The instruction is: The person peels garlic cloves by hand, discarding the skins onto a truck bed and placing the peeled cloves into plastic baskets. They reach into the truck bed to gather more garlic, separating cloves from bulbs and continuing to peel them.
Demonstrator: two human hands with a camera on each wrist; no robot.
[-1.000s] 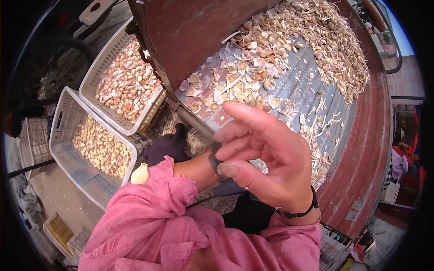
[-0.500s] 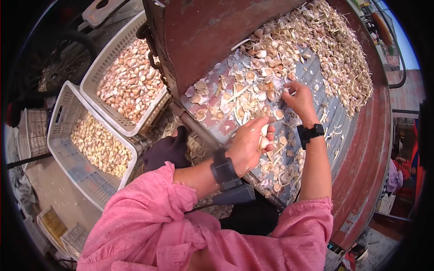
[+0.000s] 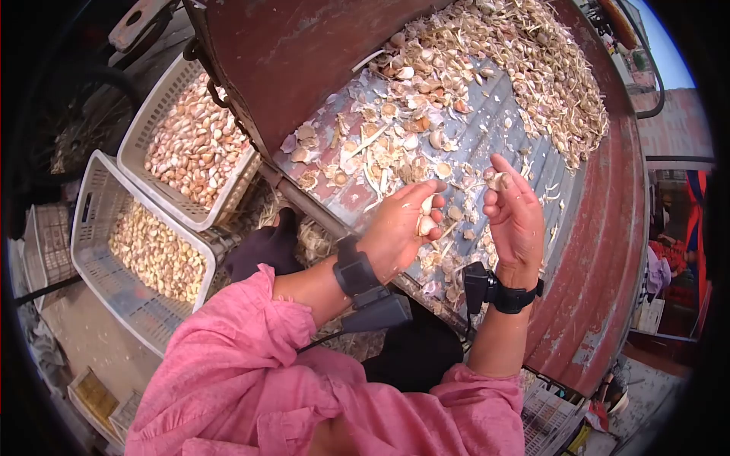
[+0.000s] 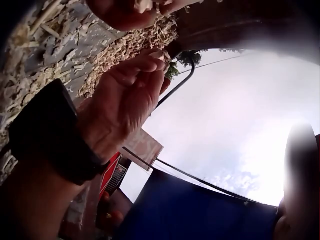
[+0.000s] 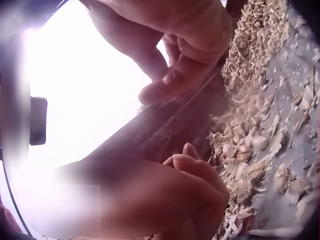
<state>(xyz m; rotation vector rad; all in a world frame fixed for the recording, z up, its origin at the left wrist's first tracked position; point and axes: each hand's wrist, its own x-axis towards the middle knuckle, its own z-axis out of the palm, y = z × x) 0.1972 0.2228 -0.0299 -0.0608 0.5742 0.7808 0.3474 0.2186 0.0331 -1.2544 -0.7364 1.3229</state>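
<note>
My left hand (image 3: pixel 398 228) curls round several pale garlic cloves (image 3: pixel 426 225) above the near edge of the metal bed; in the left wrist view that hand (image 4: pixel 122 15) is at the top, partly cut off. Just to its right, my right hand (image 3: pixel 515 224) is raised with a small garlic piece (image 3: pixel 496 182) pinched at the fingertips, the two hands apart. The right wrist view shows the right hand (image 5: pixel 175 45) at the top, thumb and finger together, and the left hand (image 5: pixel 200 195) below. Peels and loose cloves (image 3: pixel 436 139) lie beyond the hands.
A heap of dry skins and stems (image 3: pixel 566 91) covers the far side of the ridged bed (image 3: pixel 498 95). At left stand two crates, one of pinkish cloves (image 3: pixel 125 158) and one of paler cloves (image 3: pixel 80 228). A rusty red panel (image 3: pixel 304 45) rises at the back.
A second ago my right hand was raised close to the head camera, with a clove in the air by the left sleeve. It reached into the scraps, then came back nearer the left hand with a piece.
</note>
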